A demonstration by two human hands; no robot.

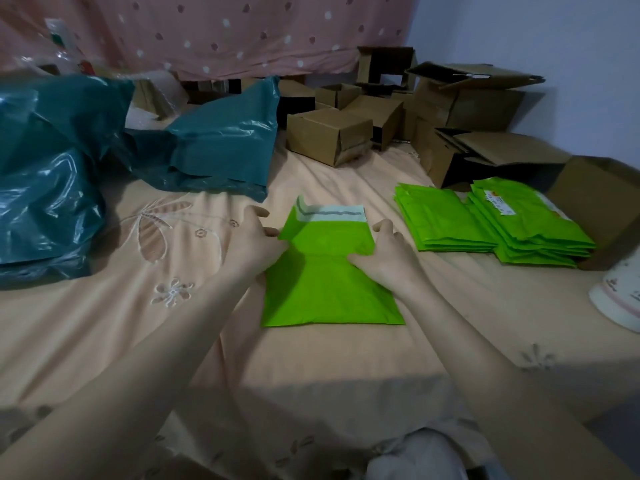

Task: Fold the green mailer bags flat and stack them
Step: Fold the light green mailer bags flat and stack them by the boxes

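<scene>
Left hand (254, 233) and right hand (384, 252), apart, fingers spread, press opposite edges of the green mailer bag (329, 289) lying between them. Step: flattening. Next, judged: fold, transfer to stacks (498, 220) beyond right hand

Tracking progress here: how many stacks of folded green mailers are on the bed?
2, side by side right of the hands: a nearer-centre stack and a right stack beside a cardboard box.

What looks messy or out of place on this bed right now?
The two green stacks sit slightly askew, the right one overlapping the left. Behind them, the cardboard boxes lie tumbled with flaps open. The mailer under both hands looks fine.
</scene>
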